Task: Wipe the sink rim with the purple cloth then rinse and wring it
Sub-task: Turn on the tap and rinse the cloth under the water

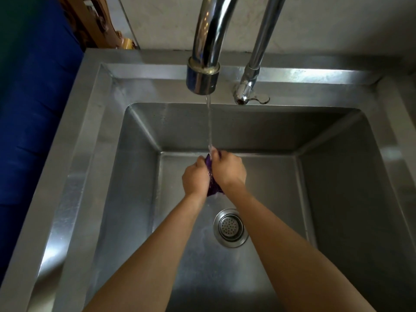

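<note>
Inside the steel sink [90, 154], both hands hold the purple cloth [213, 188] bunched up between them. My left hand [195, 178] grips it from the left and my right hand [228, 168] from the right, palms pressed close together. Only slivers of the cloth show, at the top between the thumbs and below the wrists. A thin stream of water [209, 124] runs from the chrome faucet spout [202, 75] straight onto the cloth and my right fingers. Water drips below the cloth.
A round drain strainer [230, 227] sits in the basin floor just under my forearms. The faucet's lever handle [251, 95] stands on the back rim at the right of the spout. A blue surface [29, 120] lies left of the sink.
</note>
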